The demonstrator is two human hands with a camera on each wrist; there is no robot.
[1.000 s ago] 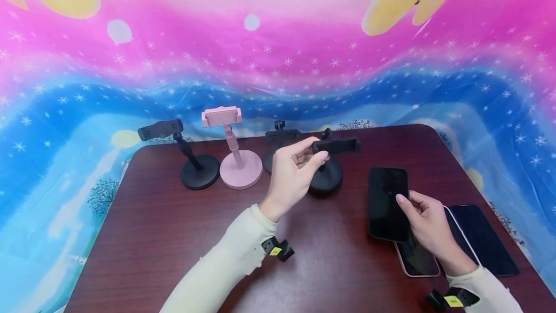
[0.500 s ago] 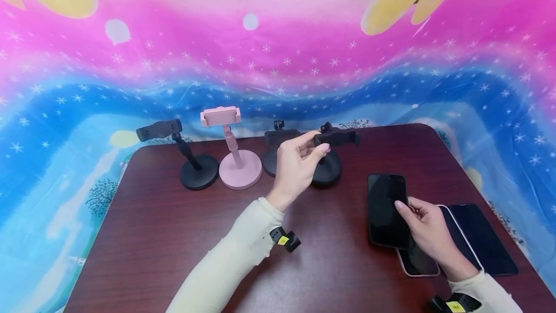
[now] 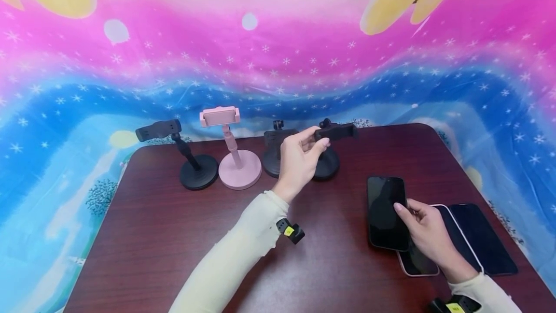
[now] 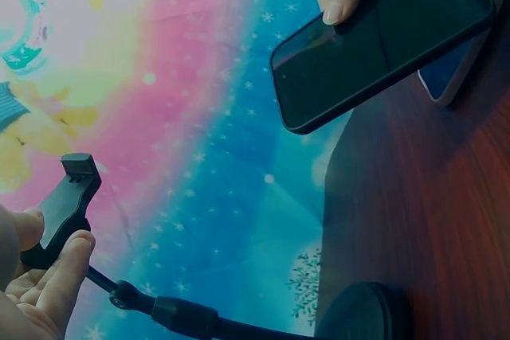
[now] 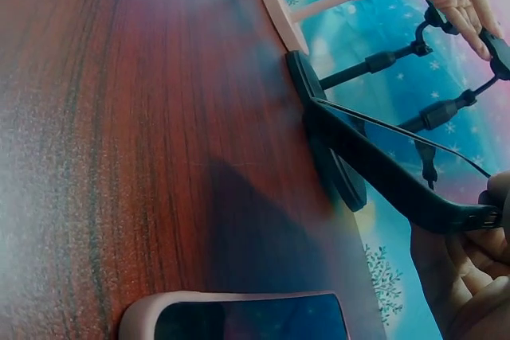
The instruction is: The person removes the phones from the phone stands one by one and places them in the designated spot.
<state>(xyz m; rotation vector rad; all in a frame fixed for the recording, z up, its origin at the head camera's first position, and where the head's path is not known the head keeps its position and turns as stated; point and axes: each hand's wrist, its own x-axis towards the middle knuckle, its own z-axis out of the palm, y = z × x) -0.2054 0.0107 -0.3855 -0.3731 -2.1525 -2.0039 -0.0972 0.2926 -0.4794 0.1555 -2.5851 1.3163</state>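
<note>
My left hand (image 3: pixel 299 161) pinches the left end of the clamp of a black phone stand (image 3: pixel 336 131), whose round base (image 3: pixel 326 164) sits on the table. In the left wrist view the clamp (image 4: pixel 68 205) is between thumb and fingers, its far jaw upright, with nothing in it. A black phone (image 3: pixel 386 212) is in my right hand (image 3: pixel 427 226), thumb on its screen near the right edge. The right wrist view shows this phone (image 5: pixel 382 169) edge-on, raised above the table. Below it lies a phone with a pale pink rim (image 3: pixel 419 261).
A black stand (image 3: pixel 199 172), a pink stand (image 3: pixel 240 170) and another black stand (image 3: pixel 273 158), partly behind my left hand, line the back of the table (image 3: pixel 173 245). A dark phone or tablet (image 3: pixel 482 238) lies at the right. A patterned cloth (image 3: pixel 278 62) hangs behind.
My left hand has shifted up and away, and the stand's clamp has risen and turned slightly with it. The right hand has lowered the black phone a little toward me.
</note>
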